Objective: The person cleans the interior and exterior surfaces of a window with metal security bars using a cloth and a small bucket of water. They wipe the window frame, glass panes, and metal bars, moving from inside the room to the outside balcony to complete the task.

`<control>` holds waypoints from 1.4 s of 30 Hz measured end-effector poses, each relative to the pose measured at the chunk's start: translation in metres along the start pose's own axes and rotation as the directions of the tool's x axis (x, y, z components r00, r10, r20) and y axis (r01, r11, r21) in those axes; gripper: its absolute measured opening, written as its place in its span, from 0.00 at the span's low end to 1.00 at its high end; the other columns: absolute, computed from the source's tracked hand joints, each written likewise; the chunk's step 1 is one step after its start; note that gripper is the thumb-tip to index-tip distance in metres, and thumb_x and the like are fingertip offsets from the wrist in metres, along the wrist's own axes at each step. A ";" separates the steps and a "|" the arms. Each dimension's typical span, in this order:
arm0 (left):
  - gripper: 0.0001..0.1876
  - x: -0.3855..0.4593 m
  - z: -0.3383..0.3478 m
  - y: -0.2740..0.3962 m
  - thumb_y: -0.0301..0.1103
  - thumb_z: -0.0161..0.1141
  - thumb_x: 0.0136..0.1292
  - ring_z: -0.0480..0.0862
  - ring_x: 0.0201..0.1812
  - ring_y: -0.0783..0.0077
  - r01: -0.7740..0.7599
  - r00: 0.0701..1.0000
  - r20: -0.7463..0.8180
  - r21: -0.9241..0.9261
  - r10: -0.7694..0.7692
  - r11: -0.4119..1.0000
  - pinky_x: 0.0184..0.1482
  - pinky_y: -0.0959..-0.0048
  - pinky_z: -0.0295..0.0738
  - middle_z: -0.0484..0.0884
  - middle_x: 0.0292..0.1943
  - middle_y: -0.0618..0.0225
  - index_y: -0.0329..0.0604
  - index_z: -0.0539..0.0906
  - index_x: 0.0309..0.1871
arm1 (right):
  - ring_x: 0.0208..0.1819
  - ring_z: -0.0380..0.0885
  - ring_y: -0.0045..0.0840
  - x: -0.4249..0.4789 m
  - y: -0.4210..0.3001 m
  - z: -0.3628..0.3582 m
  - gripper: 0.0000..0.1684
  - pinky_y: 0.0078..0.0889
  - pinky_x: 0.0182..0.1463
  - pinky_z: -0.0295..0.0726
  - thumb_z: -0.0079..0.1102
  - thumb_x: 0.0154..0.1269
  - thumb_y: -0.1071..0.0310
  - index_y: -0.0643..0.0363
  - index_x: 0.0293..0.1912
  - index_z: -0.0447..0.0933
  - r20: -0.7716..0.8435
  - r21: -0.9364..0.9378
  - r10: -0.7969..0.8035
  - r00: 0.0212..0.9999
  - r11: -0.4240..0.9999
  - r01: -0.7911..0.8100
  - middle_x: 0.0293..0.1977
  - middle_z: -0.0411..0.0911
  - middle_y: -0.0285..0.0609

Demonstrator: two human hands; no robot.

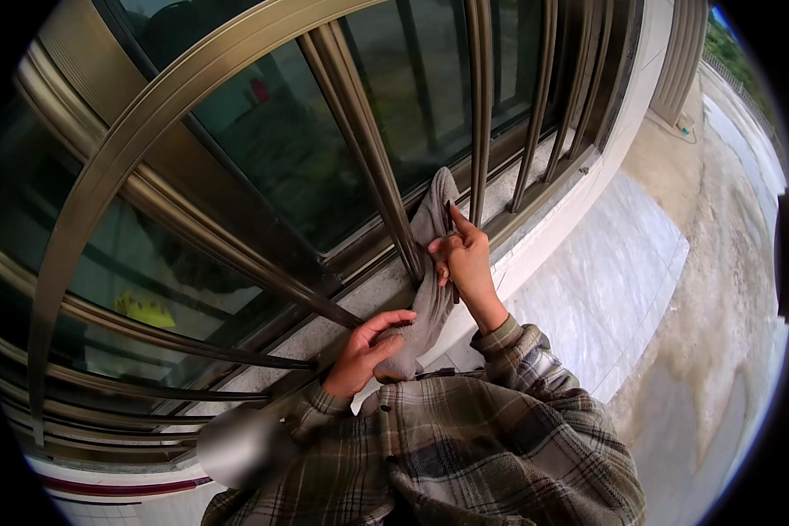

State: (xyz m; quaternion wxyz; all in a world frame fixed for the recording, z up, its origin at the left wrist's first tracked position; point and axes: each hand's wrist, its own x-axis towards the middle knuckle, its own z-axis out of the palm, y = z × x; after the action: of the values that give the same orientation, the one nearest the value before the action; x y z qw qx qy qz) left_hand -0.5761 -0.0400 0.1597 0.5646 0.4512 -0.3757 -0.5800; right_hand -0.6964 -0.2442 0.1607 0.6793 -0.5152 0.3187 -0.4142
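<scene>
A grey cloth point(427, 322) hangs over the lower rail of a metal window grille, its upper end reaching between two bars towards the glass. My right hand point(468, 260) grips a thin dark stick-like tool point(456, 292) against the cloth, with the index finger extended along its upper part. Lower down, my left hand point(368, 352) holds the cloth's lower end between thumb and fingers. The nearest grille bar point(384, 191) stands just left of the cloth. What the tool's tip touches is hidden by the cloth and fingers.
Bronze-coloured bars and a curved flat band point(72, 217) cross the window. Behind the bars run the sliding frame and a speckled stone sill point(322, 335). Pale tiles point(585, 283) and stained concrete point(710, 329) lie at the right. A yellow item point(144, 309) shows through the glass.
</scene>
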 end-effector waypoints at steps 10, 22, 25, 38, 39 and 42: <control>0.22 0.002 0.005 0.004 0.29 0.60 0.72 0.80 0.53 0.80 0.016 0.999 -0.039 -0.027 -0.017 1.000 0.59 0.78 0.76 0.77 0.58 0.71 0.38 0.74 0.69 | 0.11 0.71 0.23 -0.008 -0.009 0.005 0.40 0.28 0.15 0.75 0.35 0.67 0.84 0.66 0.78 0.48 0.118 -0.093 0.026 0.993 0.996 -0.015 0.26 0.80 0.48; 0.30 0.044 0.047 0.010 0.23 0.73 0.58 0.82 0.38 0.66 -0.359 0.814 0.048 0.825 0.579 0.436 0.44 0.69 0.80 0.80 0.37 0.61 0.41 0.77 0.64 | 0.17 0.76 0.20 -0.003 -0.024 0.004 0.38 0.23 0.21 0.75 0.42 0.67 0.78 0.68 0.76 0.55 0.157 -0.153 0.021 0.987 0.988 0.003 0.23 0.81 0.43; 0.20 0.053 0.061 0.009 0.23 0.72 0.58 0.83 0.37 0.63 -0.323 0.747 -0.065 0.834 0.662 0.447 0.40 0.68 0.80 0.81 0.36 0.62 0.40 0.81 0.55 | 0.18 0.76 0.19 0.000 -0.022 0.005 0.35 0.23 0.23 0.74 0.47 0.69 0.74 0.68 0.75 0.59 0.153 -0.191 -0.045 0.987 0.979 0.074 0.22 0.81 0.41; 0.12 0.084 0.064 0.021 0.27 0.66 0.67 0.85 0.34 0.57 -0.327 0.572 0.045 0.928 0.819 0.178 0.34 0.65 0.80 0.82 0.35 0.62 0.42 0.80 0.51 | 0.34 0.82 0.46 -0.007 -0.028 -0.016 0.25 0.42 0.37 0.81 0.62 0.55 0.78 0.61 0.55 0.78 0.439 -0.532 -0.598 0.671 0.428 0.730 0.34 0.78 0.49; 0.13 0.083 0.067 0.021 0.27 0.67 0.66 0.85 0.34 0.57 -0.326 0.602 0.044 0.925 0.797 0.195 0.34 0.65 0.80 0.82 0.36 0.61 0.41 0.79 0.52 | 0.35 0.82 0.47 -0.008 -0.030 -0.017 0.25 0.42 0.37 0.81 0.62 0.55 0.78 0.61 0.55 0.78 0.462 -0.567 -0.589 0.663 0.378 0.732 0.35 0.77 0.49; 0.20 0.080 0.076 0.023 0.27 0.71 0.63 0.86 0.35 0.60 -0.344 0.629 0.077 0.920 0.773 0.188 0.37 0.67 0.82 0.82 0.38 0.57 0.39 0.76 0.55 | 0.30 0.80 0.48 0.002 -0.035 -0.018 0.12 0.44 0.30 0.78 0.63 0.60 0.70 0.58 0.43 0.75 0.463 -0.674 -0.588 0.663 0.252 0.694 0.31 0.73 0.49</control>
State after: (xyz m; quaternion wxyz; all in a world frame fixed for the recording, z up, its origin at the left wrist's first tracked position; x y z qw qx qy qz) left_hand -0.6369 -0.1265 0.1971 0.4838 0.6046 -0.6289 0.0696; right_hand -0.7191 -0.2579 0.1899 0.1506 -0.8706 0.1919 -0.4273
